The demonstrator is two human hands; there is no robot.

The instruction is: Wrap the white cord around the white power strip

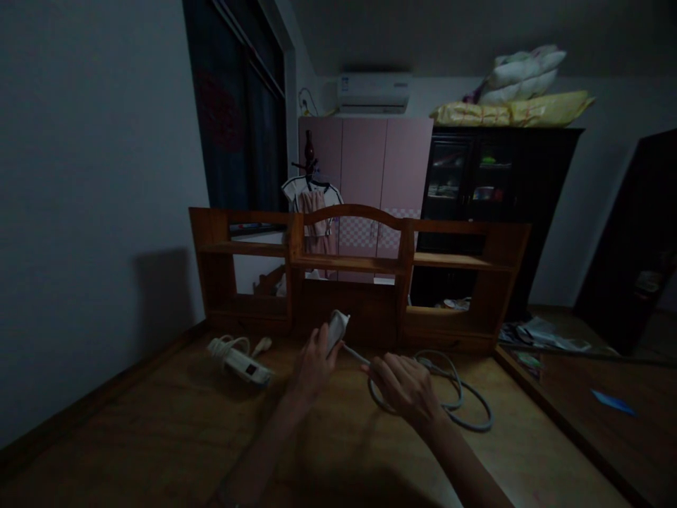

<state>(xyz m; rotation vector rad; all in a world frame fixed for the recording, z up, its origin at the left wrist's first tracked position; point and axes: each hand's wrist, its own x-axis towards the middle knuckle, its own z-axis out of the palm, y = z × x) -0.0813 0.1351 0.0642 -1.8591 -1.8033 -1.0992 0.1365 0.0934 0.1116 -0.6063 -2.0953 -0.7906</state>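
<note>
In the dim head view my left hand [315,363] is closed around a white power strip body [336,329], lifted off the wooden desk [174,437] and tilted upright. Its grey-white cable [465,406] runs from the strip to my right hand [406,389], which is closed on the cord, and then loops on the desk to the right. A second white power strip [239,360] with a red switch and its coiled cord lies flat on the desk to the left of my left hand.
A wooden shelf hutch [360,262] stands along the desk's back edge. A wall is on the left. A pink wardrobe [370,169], a dark cabinet [491,204] with bedding on top and a floor with papers [544,333] lie behind and to the right.
</note>
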